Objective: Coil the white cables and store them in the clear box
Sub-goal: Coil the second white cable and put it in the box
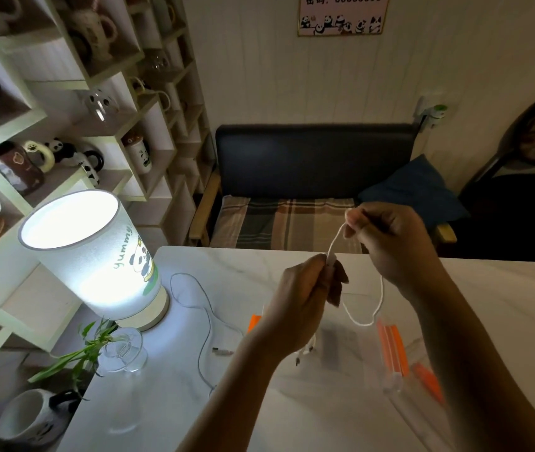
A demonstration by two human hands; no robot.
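Note:
Both my hands are raised over the white marble table (504,305) with a white cable (378,305) between them. My left hand (305,298) pinches the cable's plug end. My right hand (387,243) pinches the cable higher up, so a short loop stands between the hands and a longer loop hangs down below them. Under the hands lies the clear box (351,347) with orange latches, open, and its clear lid (400,363) rests to the right. A second thin white cable (207,324) trails loose on the table left of the box, its plug near my left forearm.
A lit panda lamp (96,259) stands at the table's left side, with a glass vase of green stems (122,350) and a panda mug (31,415) nearer me. Shelves of mugs fill the left wall. A dark sofa (312,158) sits beyond the table.

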